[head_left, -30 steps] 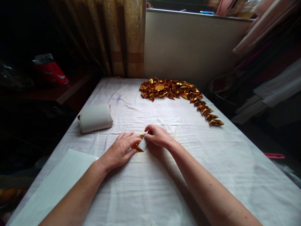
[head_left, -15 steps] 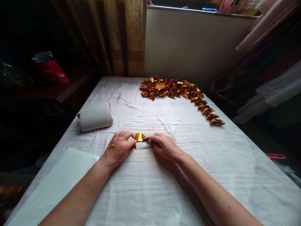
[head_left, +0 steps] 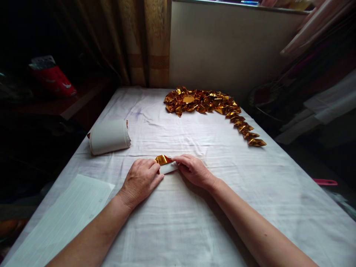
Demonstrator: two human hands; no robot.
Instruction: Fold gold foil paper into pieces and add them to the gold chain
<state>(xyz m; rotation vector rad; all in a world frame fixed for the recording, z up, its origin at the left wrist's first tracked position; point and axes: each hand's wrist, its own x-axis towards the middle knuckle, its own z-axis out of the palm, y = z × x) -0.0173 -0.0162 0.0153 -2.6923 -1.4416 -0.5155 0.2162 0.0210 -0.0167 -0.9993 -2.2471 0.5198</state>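
Observation:
A small piece of gold foil paper (head_left: pixel 163 160), partly folded with its white backing showing at the front, lies between my hands on the white cloth. My left hand (head_left: pixel 142 176) grips its left end, the thumb now stretched out along the near side. At the right end, the fingers of my right hand (head_left: pixel 191 168) pinch the paper's edge. Toward the back of the cloth rests a heap of folded gold foil pieces (head_left: pixel 189 99), with a row of them trailing down to the right.
The white-clothed table (head_left: pixel 172 230) also bears a curled stack of white-backed paper (head_left: pixel 109 137) at left and a lined sheet (head_left: pixel 66 215) under my left forearm. A red packet (head_left: pixel 54 78) sits on a side surface. A curtain (head_left: pixel 150 44) hangs behind.
My left thumb has moved off the foil paper toward the front. More of the white backing shows, and its near edge now slants. The camera view has tilted down slightly.

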